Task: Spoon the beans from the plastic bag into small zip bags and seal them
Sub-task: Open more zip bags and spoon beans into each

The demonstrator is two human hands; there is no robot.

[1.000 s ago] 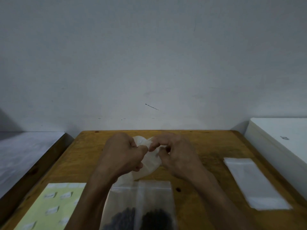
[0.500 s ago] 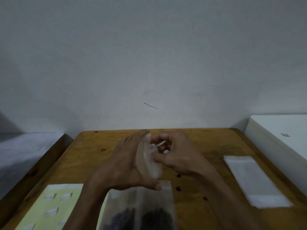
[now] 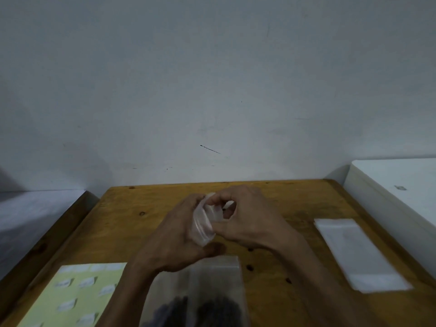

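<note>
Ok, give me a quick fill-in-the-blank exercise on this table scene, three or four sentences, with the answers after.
1. Both hands, the left hand and the right hand, hold a small clear ____ between them.
2. The plastic bag nearest the camera holds dark ____.
3. The yellow sheet of labels lies on the person's ____ side.
4. The stack of white bags lies flat on the wooden ____.

Missing words: zip bag; beans; left; table
</note>
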